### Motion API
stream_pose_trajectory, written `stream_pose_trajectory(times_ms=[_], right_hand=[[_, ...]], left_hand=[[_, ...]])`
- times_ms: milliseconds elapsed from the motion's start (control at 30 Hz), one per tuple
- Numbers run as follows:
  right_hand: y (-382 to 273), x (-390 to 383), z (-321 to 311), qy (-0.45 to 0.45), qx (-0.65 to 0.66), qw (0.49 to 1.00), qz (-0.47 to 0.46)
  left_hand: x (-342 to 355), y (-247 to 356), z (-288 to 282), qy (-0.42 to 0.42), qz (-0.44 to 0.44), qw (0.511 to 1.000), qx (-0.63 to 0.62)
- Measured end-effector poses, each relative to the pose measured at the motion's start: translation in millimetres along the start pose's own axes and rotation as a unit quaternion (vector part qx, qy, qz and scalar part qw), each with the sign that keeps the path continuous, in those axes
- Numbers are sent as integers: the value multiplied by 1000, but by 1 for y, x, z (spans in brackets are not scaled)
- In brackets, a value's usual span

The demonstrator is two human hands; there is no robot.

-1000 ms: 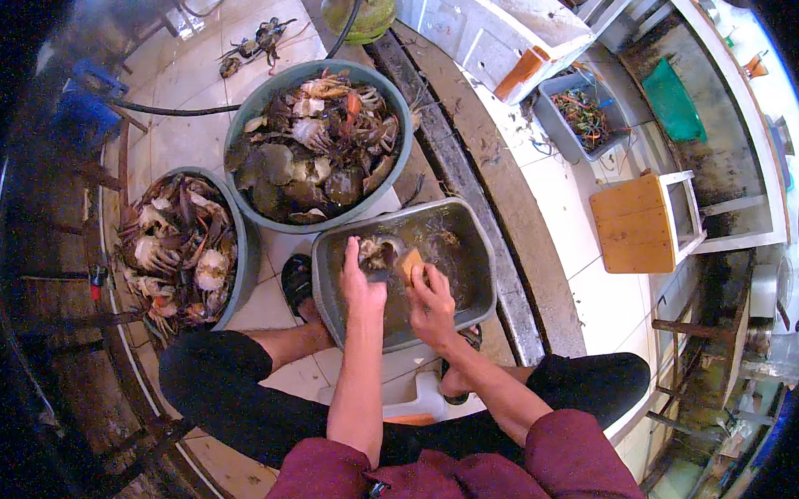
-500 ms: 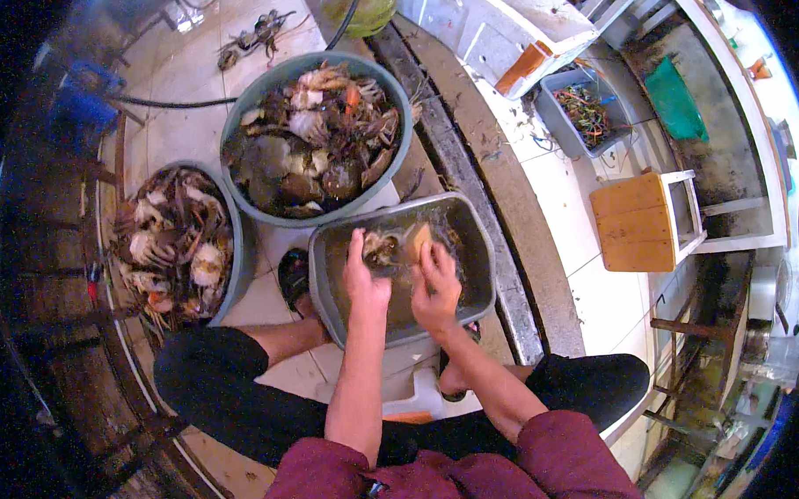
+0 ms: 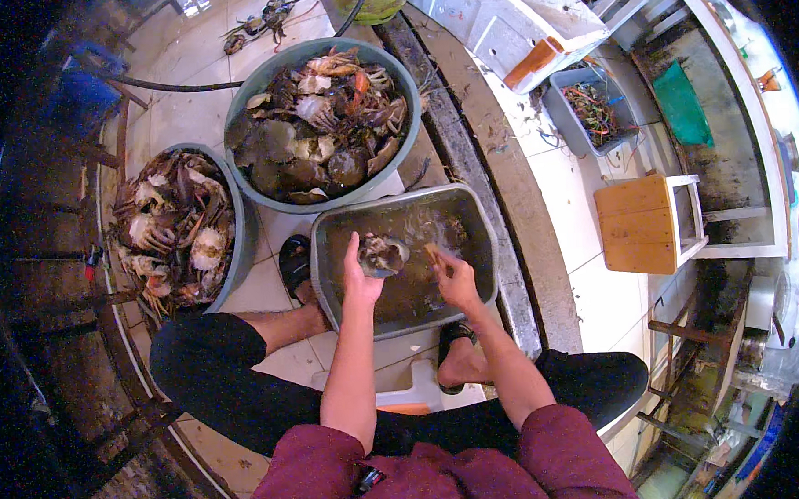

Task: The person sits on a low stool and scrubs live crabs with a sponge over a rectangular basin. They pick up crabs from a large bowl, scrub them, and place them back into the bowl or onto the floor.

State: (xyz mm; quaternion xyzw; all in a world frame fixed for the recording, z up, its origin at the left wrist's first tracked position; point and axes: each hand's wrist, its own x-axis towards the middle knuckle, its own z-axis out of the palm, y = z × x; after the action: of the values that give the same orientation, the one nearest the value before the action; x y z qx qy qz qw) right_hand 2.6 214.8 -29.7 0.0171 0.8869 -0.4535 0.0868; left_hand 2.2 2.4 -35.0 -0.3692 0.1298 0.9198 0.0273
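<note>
My left hand [image 3: 362, 273] is closed around a wet crab piece [image 3: 383, 254], its dark shell and pale inside facing up, over the left half of a grey basin [image 3: 336, 315] of murky water. To its right, my right hand [image 3: 456, 281] pinches a small flat tan piece [image 3: 432, 251] that looks like a scrubbing brush, tilted nearly edge-on. It is apart from the crab piece. Splashing water and dark bits show beyond the fingers.
Beyond the basin stands a round tub [image 3: 239, 180] heaped with crabs and shells; a second tub [image 3: 239, 255] of crab pieces is at left. Loose crabs [image 3: 264, 24] lie on far tiles. At right are a grey bin [image 3: 564, 121] of cords and a wooden stool [image 3: 636, 224].
My right hand has drawn the tan piece off the crab piece, moving right and slightly toward me. The crab piece, held in my left hand, is now more exposed.
</note>
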Motion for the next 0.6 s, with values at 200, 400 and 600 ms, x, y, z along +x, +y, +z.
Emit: stream_pose_trajectory(times_ms=[200, 400, 600], right_hand=[[97, 10, 13, 112, -49, 988, 94], [25, -5, 27, -234, 252, 918, 196], [13, -4, 13, -151, 222, 936, 229]], left_hand=[[20, -19, -64, -2, -48, 999, -2], [42, -30, -107, 39, -68, 992, 101], [52, -27, -117, 42, -47, 991, 115]])
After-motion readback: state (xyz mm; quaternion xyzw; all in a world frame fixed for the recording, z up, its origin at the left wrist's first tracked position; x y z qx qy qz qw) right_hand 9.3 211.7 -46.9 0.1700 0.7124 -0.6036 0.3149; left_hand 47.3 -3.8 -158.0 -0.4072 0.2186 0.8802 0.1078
